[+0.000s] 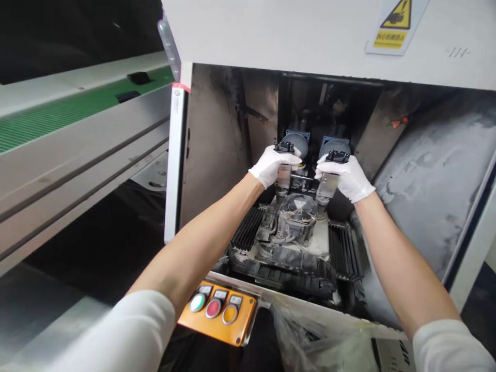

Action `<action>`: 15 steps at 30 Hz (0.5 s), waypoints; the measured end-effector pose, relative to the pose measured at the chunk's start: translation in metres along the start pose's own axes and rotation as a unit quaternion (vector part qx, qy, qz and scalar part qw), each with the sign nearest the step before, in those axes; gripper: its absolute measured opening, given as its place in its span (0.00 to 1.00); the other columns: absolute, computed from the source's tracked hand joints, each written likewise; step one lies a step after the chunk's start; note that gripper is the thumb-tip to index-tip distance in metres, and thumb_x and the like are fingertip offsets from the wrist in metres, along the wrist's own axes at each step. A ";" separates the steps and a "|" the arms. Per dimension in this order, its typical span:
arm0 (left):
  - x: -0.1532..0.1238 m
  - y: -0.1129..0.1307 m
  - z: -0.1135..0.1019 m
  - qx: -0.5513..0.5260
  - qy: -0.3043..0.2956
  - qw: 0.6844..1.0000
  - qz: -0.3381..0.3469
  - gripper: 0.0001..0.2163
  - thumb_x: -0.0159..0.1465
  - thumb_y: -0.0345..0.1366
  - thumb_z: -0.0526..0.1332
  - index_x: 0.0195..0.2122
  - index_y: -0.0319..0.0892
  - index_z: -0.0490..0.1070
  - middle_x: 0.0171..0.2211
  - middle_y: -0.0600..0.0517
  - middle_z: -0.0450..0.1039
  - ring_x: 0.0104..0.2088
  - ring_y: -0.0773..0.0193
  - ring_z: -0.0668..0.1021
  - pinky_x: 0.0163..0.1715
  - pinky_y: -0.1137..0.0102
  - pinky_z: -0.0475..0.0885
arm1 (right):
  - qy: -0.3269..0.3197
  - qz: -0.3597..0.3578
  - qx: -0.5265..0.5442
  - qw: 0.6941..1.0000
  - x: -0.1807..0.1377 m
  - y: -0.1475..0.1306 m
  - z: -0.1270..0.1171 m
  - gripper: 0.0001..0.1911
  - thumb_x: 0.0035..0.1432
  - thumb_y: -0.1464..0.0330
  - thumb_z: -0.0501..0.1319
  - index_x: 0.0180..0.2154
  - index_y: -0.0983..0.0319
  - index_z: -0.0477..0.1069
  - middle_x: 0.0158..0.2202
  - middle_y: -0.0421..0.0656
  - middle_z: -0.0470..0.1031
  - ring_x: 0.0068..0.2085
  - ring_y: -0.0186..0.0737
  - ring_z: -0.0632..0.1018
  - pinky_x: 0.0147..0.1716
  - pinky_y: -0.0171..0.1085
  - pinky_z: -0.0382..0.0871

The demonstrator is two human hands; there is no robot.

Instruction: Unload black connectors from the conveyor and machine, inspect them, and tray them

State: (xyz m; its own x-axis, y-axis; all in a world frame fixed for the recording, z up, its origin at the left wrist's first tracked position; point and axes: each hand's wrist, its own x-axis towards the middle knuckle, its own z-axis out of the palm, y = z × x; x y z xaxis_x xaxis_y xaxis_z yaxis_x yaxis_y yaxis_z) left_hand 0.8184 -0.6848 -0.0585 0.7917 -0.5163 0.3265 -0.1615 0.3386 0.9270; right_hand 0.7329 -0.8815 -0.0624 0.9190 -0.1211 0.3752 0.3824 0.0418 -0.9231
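Grip clenched on both sides; the left hand [273, 166], in a white glove, wraps a metal bracket [283, 176] capped with a black clamp piece, while the right hand [344, 178], gloved the same way, closes around a matching bracket [327, 185]; the two stand side by side, slightly apart, a little tilted toward each other, their lower ends reaching down toward a dust-caked fan [296, 217]; just behind them sit two round grey housings [295, 144] on blue mounts; black finned heat sinks [248, 228] flank the fan, and a thick, grimy black base [282, 268] lies beneath it; all of this sits inside a sheet-metal cabinet [217, 144], its inner walls streaked with soot and pale dust; a small orange tag [399, 122] clings to the right inner wall; on the cabinet's front edge is an orange push-button box [217, 312] with green, red and amber buttons; a crumpled clear plastic bag [310, 341] hangs below that edge; a yellow warning sticker [395, 26] marks the white panel above the opening; a green conveyor belt [70, 111] runs along the left, outside the cabinet.
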 end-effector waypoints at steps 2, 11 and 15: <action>0.002 0.004 0.000 0.007 -0.003 1.000 -0.001 0.14 0.40 0.32 0.72 0.28 0.38 0.74 0.20 0.55 0.72 0.22 0.67 0.74 0.26 0.71 0.68 | 0.025 0.012 0.001 1.000 0.000 -0.001 0.000 0.15 0.37 0.70 0.77 0.31 0.64 0.79 0.26 0.40 0.80 0.28 0.40 0.81 0.32 0.38 0.79; 0.009 0.005 -0.004 -0.034 -0.034 0.998 0.030 0.14 0.43 0.32 0.72 0.30 0.37 0.73 0.21 0.56 0.72 0.21 0.68 0.75 0.25 0.71 0.69 | 0.058 -0.027 -0.019 0.998 -0.002 -0.007 0.012 0.12 0.37 0.70 0.75 0.29 0.64 0.78 0.21 0.39 0.77 0.24 0.37 0.78 0.27 0.36 0.75; 0.010 -0.002 -0.003 -0.068 -0.031 0.996 0.045 0.15 0.44 0.34 0.73 0.31 0.37 0.72 0.22 0.56 0.72 0.21 0.68 0.75 0.25 0.72 0.69 | 0.060 -0.032 -0.033 0.997 -0.004 -0.010 0.017 0.10 0.37 0.71 0.74 0.27 0.64 0.78 0.19 0.39 0.76 0.22 0.37 0.77 0.26 0.37 0.73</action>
State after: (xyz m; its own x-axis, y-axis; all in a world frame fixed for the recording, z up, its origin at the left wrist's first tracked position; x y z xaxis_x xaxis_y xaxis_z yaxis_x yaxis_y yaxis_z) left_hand 0.8278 -0.6882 -0.0576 0.7387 -0.5253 0.4223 -0.1455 0.4874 0.8609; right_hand 0.7272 -0.8644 -0.0529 0.8729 -0.2395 0.4250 0.4297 -0.0350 -0.9023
